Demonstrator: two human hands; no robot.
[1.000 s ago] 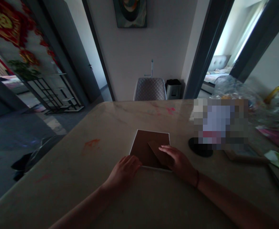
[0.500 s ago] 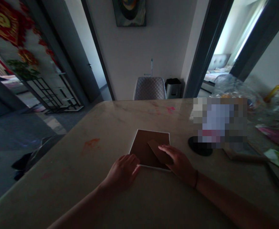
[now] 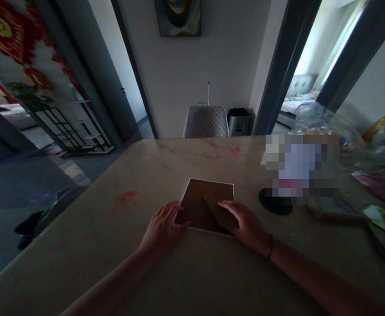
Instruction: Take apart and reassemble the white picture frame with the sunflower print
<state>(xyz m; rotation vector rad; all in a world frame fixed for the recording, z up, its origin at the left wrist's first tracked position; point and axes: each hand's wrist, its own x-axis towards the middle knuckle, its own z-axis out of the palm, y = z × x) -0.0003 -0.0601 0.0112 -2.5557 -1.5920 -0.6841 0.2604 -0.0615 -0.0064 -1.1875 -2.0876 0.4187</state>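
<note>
At the brown tile's (image 3: 195, 204) corner, left hand (image 3: 162, 228) further left

From here, no words or numbers can be read anywhere. The pixelated block (image 3: 302, 169) on the desk (image 3: 80, 245) hides whatever it carries, and the pink card (image 3: 379, 185) and green card (image 3: 379, 219) beside it are too blurred to tell.

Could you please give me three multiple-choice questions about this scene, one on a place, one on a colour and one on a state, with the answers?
1. Where does the smaller brown sheet lie?
A. On the larger brown square
B. Beside the square, not touching it
C. Held up in the air

2. What colour is the square's edge?
A. Red
B. White
C. Black

3. How is the right hand posed?
A. Clenched in a fist
B. Raised in the air
C. Flat, with its fingers on the sheet

1. A: the sheet overlaps the square.
2. B: a thin white line borders it.
3. C: it lies spread over the sheet.
</note>
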